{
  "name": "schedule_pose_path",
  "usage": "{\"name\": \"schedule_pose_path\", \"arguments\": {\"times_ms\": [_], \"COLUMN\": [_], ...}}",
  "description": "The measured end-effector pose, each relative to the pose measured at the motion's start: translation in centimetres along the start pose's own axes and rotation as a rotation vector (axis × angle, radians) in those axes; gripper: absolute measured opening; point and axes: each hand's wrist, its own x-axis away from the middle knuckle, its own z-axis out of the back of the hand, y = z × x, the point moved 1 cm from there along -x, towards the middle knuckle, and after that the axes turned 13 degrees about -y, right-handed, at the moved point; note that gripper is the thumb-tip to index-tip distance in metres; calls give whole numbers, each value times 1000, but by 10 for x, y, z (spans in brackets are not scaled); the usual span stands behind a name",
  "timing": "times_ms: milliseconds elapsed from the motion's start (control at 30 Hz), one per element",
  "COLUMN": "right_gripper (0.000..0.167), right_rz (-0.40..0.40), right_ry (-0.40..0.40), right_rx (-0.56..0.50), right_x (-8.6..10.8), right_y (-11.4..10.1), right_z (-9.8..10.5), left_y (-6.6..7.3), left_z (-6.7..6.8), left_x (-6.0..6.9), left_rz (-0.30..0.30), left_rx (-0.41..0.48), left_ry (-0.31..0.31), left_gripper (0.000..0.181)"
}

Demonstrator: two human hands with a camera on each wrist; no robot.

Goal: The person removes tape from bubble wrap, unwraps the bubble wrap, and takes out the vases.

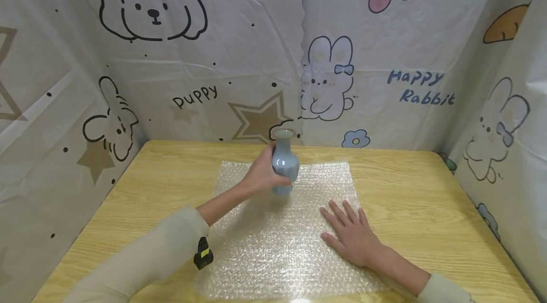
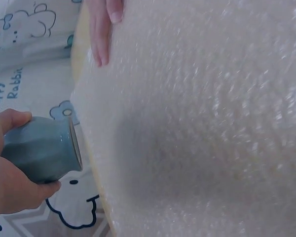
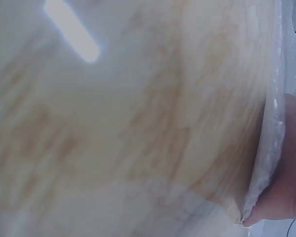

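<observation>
A glossy blue-grey vase (image 1: 285, 163) with a narrow neck and flared rim is held upright above the far part of a bubble wrap sheet (image 1: 282, 250). My left hand (image 1: 261, 172) grips its body from the left, thumb and fingers on opposite sides. The left wrist view shows the vase's foot (image 2: 75, 144) apart from the wrap, which bears a soft shadow. On the right side of the sheet my right hand (image 1: 353, 237) rests with fingers spread. In the right wrist view that hand (image 3: 288, 168) is partly hidden behind the wrap's raised edge (image 3: 272, 143).
The sheet lies on a yellow wood-grain table (image 1: 410, 208). Printed cloth (image 1: 239, 18) with cartoon animals hangs behind the table and along both sides. A small black device (image 1: 203, 254) is on the left sleeve.
</observation>
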Motion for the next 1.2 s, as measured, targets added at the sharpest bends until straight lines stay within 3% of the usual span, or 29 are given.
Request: {"name": "schedule_pose_path", "arguments": {"times_ms": [333, 567, 800, 1200], "right_gripper": [63, 63, 64, 64], "right_rz": [4, 6, 7, 1], "right_ry": [0, 8, -7, -27], "right_rx": [-1, 15, 13, 4], "right_x": [1, 1, 2, 2], "right_y": [-1, 0, 1, 0], "right_z": [2, 1, 3, 6], "left_y": [-10, -19, -22, -27], "left_z": [6, 15, 21, 20], "left_x": [-24, -38, -49, -67], "left_rz": [-12, -39, -1, 54], "left_rx": [-14, 0, -61, -160], "left_ry": [52, 89, 134, 160], "left_gripper": [91, 95, 97, 106]}}
